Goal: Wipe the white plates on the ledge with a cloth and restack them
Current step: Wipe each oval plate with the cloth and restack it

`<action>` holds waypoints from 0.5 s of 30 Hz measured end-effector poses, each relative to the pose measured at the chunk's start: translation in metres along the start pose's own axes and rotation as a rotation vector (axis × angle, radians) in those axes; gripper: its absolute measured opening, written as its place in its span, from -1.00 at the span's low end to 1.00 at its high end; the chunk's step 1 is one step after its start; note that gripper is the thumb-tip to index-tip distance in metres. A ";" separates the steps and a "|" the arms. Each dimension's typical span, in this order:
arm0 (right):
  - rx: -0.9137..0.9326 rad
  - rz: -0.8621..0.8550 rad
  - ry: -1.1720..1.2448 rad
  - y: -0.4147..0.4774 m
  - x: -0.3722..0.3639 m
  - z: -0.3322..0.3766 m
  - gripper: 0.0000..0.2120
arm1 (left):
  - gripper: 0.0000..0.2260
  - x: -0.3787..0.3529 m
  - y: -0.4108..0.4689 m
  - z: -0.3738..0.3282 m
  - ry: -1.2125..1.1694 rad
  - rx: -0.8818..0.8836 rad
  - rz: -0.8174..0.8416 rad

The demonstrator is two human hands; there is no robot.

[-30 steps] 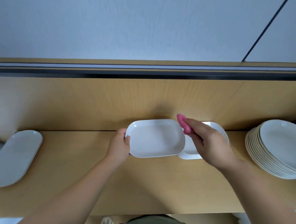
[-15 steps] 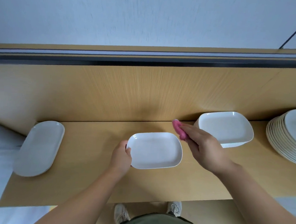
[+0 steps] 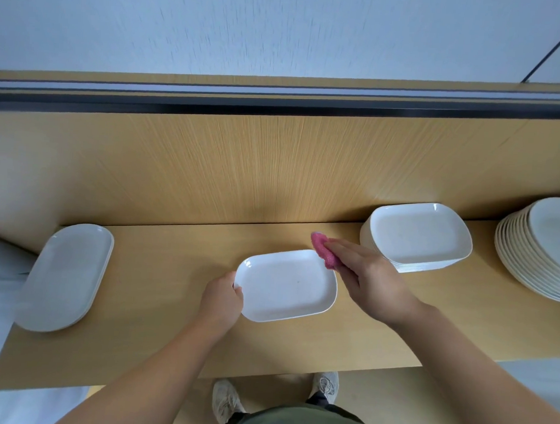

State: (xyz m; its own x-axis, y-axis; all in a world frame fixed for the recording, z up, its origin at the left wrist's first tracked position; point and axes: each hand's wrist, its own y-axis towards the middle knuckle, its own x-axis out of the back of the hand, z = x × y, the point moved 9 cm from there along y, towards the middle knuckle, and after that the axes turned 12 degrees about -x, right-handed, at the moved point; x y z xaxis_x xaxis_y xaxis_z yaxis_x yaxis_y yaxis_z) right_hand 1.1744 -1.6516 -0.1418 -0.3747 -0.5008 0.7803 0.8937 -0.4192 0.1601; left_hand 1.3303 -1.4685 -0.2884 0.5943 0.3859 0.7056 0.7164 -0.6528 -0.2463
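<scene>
Left hand [image 3: 223,301], its grip curled, pinches the glossy rounded-rectangle plate [image 3: 287,285] by its left rim; right hand [image 3: 372,281], fingers flat, presses a nubby pink cloth [image 3: 325,251] on its far corner (bare wooden ledge [image 3: 168,335] around).

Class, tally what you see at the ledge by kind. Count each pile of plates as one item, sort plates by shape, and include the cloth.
Rectangular: 2, the single plate held by the left hand and the rectangular pile
Oval plates: 1
Round pile: 1
Pink cloth: 1, under the right hand
Total: 5
</scene>
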 end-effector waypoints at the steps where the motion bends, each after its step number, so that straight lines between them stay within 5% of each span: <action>1: -0.014 0.012 -0.003 0.001 -0.003 -0.003 -0.70 | -0.79 0.000 0.001 0.000 0.059 -0.008 0.031; 6: -0.053 0.072 0.020 0.012 -0.022 -0.011 -0.71 | -0.54 0.000 0.005 -0.006 0.353 -0.101 0.196; 15: -0.214 0.136 -0.319 0.012 -0.115 -0.057 -0.65 | -0.02 -0.012 -0.003 0.002 0.293 -0.185 0.393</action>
State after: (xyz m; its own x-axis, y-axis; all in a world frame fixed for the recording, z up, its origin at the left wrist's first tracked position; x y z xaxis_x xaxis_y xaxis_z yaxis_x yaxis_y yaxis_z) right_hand 1.2140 -1.6421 -0.2638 -0.1310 -0.3171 0.9393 0.8458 -0.5300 -0.0609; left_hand 1.3215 -1.4698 -0.2968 0.6591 -0.0929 0.7463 0.3676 -0.8259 -0.4275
